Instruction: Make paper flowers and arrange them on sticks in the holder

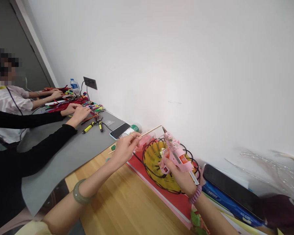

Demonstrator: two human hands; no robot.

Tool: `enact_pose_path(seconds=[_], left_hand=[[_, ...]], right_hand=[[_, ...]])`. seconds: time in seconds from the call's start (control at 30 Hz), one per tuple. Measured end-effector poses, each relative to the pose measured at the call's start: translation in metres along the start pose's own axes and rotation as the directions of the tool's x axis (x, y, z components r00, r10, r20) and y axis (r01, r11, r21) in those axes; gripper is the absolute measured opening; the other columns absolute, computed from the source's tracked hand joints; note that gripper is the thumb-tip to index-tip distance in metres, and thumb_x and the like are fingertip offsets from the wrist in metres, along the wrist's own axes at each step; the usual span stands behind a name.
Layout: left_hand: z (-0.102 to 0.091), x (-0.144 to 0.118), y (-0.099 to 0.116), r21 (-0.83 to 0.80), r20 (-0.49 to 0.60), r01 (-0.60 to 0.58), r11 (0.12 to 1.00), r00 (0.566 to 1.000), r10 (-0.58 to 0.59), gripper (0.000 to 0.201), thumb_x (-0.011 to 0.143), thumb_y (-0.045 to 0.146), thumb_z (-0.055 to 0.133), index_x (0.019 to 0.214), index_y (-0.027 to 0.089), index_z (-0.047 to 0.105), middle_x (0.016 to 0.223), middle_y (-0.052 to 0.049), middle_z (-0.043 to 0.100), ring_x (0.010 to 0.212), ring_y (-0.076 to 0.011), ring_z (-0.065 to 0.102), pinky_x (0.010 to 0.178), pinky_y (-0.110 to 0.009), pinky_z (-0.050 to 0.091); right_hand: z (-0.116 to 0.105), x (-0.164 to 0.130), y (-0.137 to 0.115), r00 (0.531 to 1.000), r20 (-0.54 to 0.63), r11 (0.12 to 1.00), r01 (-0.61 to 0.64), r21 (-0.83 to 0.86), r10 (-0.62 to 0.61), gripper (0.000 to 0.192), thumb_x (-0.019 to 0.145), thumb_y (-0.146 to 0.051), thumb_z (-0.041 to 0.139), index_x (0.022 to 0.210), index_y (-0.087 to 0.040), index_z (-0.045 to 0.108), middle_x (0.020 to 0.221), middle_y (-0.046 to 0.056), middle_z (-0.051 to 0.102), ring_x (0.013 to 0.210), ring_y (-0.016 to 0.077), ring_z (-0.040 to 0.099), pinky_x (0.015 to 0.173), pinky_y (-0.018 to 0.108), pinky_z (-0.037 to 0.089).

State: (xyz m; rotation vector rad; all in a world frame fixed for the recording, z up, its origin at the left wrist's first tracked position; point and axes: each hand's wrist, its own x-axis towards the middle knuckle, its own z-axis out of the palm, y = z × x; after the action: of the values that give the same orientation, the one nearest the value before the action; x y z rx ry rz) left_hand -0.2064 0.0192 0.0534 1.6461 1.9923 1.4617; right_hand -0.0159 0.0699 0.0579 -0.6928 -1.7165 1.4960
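Your left hand (124,148) pinches a thin stick (150,131) between closed fingertips, its tip slanting toward the far wall (186,65). Your right hand (172,168) is wrapped around the pink glue gun (178,153), whose nozzle sits right by the stick's far end (whether they touch, you can't tell from here). Below the glue gun, the yellow woven disc (152,153) lies on a red sheet (181,203), its black loops running near the wall at the far side. On the right, a dark phone (232,189) atop a blue pack (217,195) crowds your forearm. Nearer you, the wooden tabletop (112,202) stretches between both forearms, its left edge meeting the grey table (63,150).
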Motion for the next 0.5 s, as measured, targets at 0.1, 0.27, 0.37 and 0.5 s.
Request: enact_pose_path(seconds=[0.1, 0.27, 0.37, 0.5], left_hand=[[0.0025, 0.0027, 0.0010, -0.009, 0.010, -0.005, 1.000, 1.000, 0.005, 0.025, 0.085, 0.036, 0.041, 0.088, 0.020, 0.061, 0.056, 0.004, 0.059, 0.048, -0.0096, 0.047, 0.052, -0.021, 0.032], [0.0054, 0.0056, 0.0016, -0.025, 0.027, -0.013, 1.000, 1.000, 0.014, 0.026, 0.085, 0.037, 0.041, 0.088, 0.020, 0.061, 0.054, 0.004, 0.057, 0.050, -0.0101, 0.048, 0.053, -0.021, 0.033], [0.0055, 0.0058, 0.0016, -0.035, 0.037, -0.015, 0.999, 0.999, 0.017, 0.025, 0.085, 0.034, 0.041, 0.086, 0.019, 0.061, 0.054, 0.005, 0.057, 0.051, -0.0098, 0.048, 0.054, -0.021, 0.033], [0.0045, 0.0046, 0.0011, -0.042, 0.049, -0.008, 0.999, 0.999, 0.010, 0.023, 0.084, 0.032, 0.041, 0.084, 0.019, 0.060, 0.053, 0.005, 0.056, 0.051, -0.0094, 0.047, 0.054, -0.020, 0.032]], right_hand=[[0.0007, -0.0006, -0.0006, 1.000, 0.000, 1.000, -0.006, 0.002, 0.006, 0.020, 0.073, -0.031, 0.060, 0.060, -0.023, 0.047, 0.053, -0.004, 0.050, 0.052, 0.0138, 0.049, 0.057, 0.033, 0.044], [0.0017, -0.0010, -0.0007, 1.000, -0.017, 1.000, -0.014, 0.014, 0.014, 0.019, 0.073, -0.033, 0.059, 0.062, -0.024, 0.046, 0.053, -0.004, 0.049, 0.049, 0.0134, 0.047, 0.053, 0.032, 0.042], [0.0020, -0.0006, 0.0003, 0.999, -0.032, 1.000, -0.010, 0.011, 0.011, 0.021, 0.072, -0.035, 0.060, 0.062, -0.024, 0.045, 0.052, -0.004, 0.049, 0.052, 0.0149, 0.049, 0.053, 0.032, 0.043], [0.0029, -0.0006, 0.0000, 0.999, -0.041, 1.000, -0.016, 0.008, 0.016, 0.020, 0.072, -0.035, 0.059, 0.064, -0.025, 0.043, 0.051, -0.005, 0.050, 0.050, 0.0146, 0.049, 0.054, 0.032, 0.044]])
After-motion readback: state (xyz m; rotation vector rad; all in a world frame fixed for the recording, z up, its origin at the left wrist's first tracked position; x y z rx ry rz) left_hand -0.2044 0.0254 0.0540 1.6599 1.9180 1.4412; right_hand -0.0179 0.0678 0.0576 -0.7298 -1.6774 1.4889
